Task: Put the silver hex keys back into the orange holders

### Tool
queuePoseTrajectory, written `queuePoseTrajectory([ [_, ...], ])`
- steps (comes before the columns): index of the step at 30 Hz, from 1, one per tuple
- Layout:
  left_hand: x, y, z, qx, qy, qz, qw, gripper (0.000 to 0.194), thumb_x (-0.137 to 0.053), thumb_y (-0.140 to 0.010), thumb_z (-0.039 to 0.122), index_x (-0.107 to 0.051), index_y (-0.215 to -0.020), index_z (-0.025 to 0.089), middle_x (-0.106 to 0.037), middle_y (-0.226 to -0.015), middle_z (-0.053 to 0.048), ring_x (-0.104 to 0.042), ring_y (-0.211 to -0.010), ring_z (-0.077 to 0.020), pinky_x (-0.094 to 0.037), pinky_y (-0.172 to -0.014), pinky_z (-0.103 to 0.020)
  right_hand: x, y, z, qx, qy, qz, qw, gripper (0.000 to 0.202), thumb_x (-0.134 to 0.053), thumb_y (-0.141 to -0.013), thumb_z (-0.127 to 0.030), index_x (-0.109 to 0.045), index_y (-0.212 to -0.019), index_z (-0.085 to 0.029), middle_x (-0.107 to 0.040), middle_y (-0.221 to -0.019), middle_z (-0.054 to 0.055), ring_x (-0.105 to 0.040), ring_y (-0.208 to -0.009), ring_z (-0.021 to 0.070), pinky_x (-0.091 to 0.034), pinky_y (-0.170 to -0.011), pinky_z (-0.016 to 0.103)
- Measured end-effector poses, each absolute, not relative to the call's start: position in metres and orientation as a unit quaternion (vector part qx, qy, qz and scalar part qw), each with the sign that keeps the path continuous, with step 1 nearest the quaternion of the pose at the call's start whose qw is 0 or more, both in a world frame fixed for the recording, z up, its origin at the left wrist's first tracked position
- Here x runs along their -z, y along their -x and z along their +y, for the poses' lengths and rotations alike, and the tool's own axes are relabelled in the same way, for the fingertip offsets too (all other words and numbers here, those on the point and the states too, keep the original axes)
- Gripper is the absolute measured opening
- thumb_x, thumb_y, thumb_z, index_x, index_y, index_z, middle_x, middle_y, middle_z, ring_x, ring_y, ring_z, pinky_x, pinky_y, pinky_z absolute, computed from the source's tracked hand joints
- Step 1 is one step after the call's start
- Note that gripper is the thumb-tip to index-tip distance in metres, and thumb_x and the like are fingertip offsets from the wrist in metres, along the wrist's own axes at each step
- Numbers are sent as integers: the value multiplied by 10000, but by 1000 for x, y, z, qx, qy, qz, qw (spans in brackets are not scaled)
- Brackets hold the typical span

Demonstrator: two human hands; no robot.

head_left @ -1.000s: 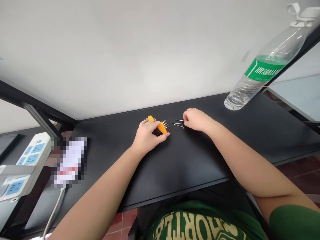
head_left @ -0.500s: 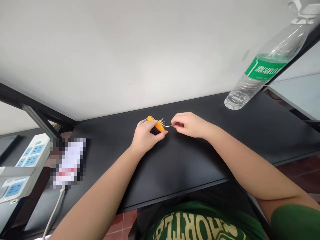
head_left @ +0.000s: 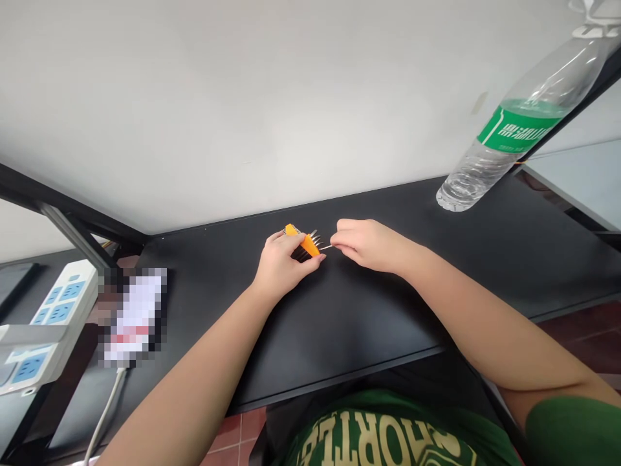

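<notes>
My left hand (head_left: 285, 262) is closed around an orange plastic holder (head_left: 309, 245), thumb on top, above the black table. Several thin metal rods, which look like hex keys (head_left: 315, 237), stick out of the holder's right side. My right hand (head_left: 366, 243) pinches the outer end of one thin metal hex key (head_left: 326, 247) just right of the holder. The key's other end meets the holder's lower right corner. My fingers hide the part that they grip, and the left hand covers much of the holder's left side.
A large water bottle (head_left: 499, 149) with a green label stands at the back right of the black table (head_left: 339, 330). To the left lie a blurred-out device (head_left: 136, 317) with a white cable (head_left: 104, 414) and a white power strip (head_left: 61, 317). A wall (head_left: 291, 116) rises behind.
My right hand has shifted slightly left, with its fingers closer to the holder. Less of the pinched hex key shows between the hands. The left hand keeps its place.
</notes>
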State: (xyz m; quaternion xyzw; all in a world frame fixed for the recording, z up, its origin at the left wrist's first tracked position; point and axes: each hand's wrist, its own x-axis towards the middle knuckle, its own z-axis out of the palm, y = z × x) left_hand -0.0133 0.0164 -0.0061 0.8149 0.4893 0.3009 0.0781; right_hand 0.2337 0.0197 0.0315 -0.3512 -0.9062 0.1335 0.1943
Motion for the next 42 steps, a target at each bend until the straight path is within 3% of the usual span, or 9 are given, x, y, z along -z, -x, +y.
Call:
queuePoseTrajectory([
  [5,5,13,16,-297,-819,485,81,276,-752,-798,465,-588,-769,245,-620,-684,49,-586,-659,-157,-512,-1047,-417,-33,-233,19,-170,344,-898,216,207,-503,-999,-150,-678,-895,-190,-553,-884,23,-439,-634,122,-336,-605,277],
  [21,5,14,16,-299,-814,488,94,293,-781,-798,435,-565,-772,240,-596,-683,64,-584,-656,-140,-456,-1139,-437,-33,-235,23,-200,322,-890,252,233,-490,-1014,-157,-708,-939,-190,-626,-898,47,-561,-726,158,-427,-681,298],
  [42,6,14,16,-310,-818,477,86,292,-792,-788,420,-564,-773,239,-595,-685,60,-599,-668,-152,-474,-1108,-417,-35,-237,21,-193,313,-896,249,241,-493,-1013,-149,-724,-955,-188,-631,-897,46,-562,-718,151,-430,-684,285],
])
